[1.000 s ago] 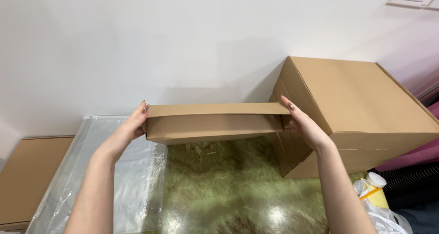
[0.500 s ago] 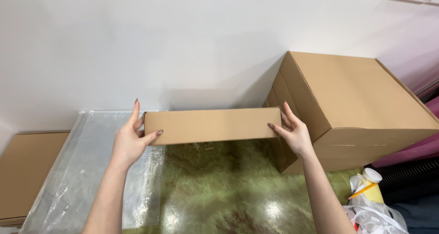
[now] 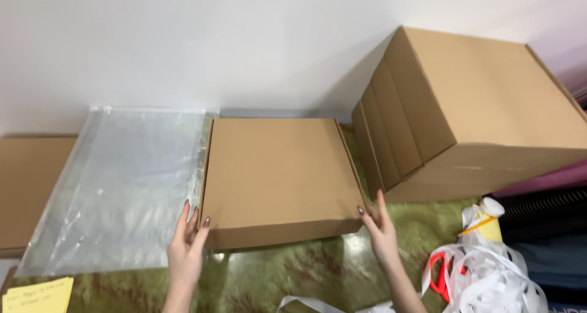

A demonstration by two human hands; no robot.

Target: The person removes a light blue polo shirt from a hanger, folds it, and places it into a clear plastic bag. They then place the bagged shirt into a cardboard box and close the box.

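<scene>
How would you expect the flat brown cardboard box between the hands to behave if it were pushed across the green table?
The flat brown cardboard box looks stiff: its lid lies flat with crisp edges. It probably slides easily, since the green table is glossy. Being low and wide, it seems unlikely to tip. The left hand and right hand steady it with fingertips only, suggesting it is light.

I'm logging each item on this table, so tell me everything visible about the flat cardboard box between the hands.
The flat cardboard box is plain brown corrugated board, shallow and roughly square, closed, lying flat on the green marbled table. The left hand touches its near left corner, the right hand its near right corner. Its left edge adjoins a clear plastic bag.
</scene>
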